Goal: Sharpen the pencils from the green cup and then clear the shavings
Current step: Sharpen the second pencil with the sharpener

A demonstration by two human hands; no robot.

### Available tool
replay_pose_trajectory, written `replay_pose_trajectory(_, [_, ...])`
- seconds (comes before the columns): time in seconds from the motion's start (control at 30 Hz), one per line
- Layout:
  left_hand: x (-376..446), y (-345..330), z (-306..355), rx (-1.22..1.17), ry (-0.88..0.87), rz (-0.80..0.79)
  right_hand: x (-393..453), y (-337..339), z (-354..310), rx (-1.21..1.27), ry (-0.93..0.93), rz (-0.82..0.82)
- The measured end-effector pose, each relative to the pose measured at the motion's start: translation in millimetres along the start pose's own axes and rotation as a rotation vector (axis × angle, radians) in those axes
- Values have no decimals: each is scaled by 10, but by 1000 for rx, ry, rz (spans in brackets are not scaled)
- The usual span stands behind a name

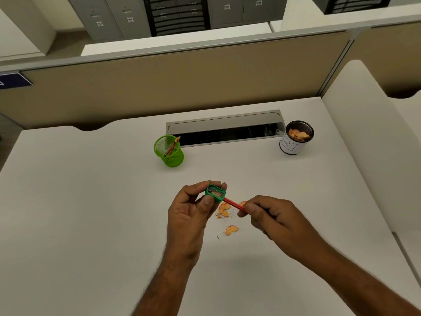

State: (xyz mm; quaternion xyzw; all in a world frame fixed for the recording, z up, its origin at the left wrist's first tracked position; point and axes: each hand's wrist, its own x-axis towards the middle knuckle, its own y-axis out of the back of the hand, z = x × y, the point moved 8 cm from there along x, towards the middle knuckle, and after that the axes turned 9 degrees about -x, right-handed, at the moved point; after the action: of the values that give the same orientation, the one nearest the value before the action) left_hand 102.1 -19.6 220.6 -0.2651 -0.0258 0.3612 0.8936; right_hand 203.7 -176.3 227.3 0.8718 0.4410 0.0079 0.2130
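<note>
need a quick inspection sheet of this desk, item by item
surface: white desk, shavings and graphite specks scattered between the hands
job's things: green sharpener with red pencil pushed in; green cup upright, pencils inside; bin cup upright, shavings inside
clutter: nothing seen
hands: left hand grips the sharpener; right hand pinches the pencil
cables: nothing seen; open cable tray is dark inside
surroundings: tan partition, grey cabinets beyond
</note>
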Motion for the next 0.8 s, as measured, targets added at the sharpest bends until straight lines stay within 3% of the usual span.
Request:
replay_pose_trajectory(0.13, [-8,2,31,9,-2,-26,14,-111,43,288,-174,-153])
replay_pose_trajectory(0.43, [-13,23,33,25,3,-7,-27,33,12,173,-98,-17])
replay_pose_trajectory(0.6, [-11,18,29,24,-1,-4,-74,132,-20,-45,-17,115])
replay_pose_trajectory(0.73, [-19,9,6,9,6,-4,-133,144,-176,-420,253,237])
replay_pose_trajectory(0.8, [-18,15,-10,-5,8,3,-152,121,-228,-489,363,284])
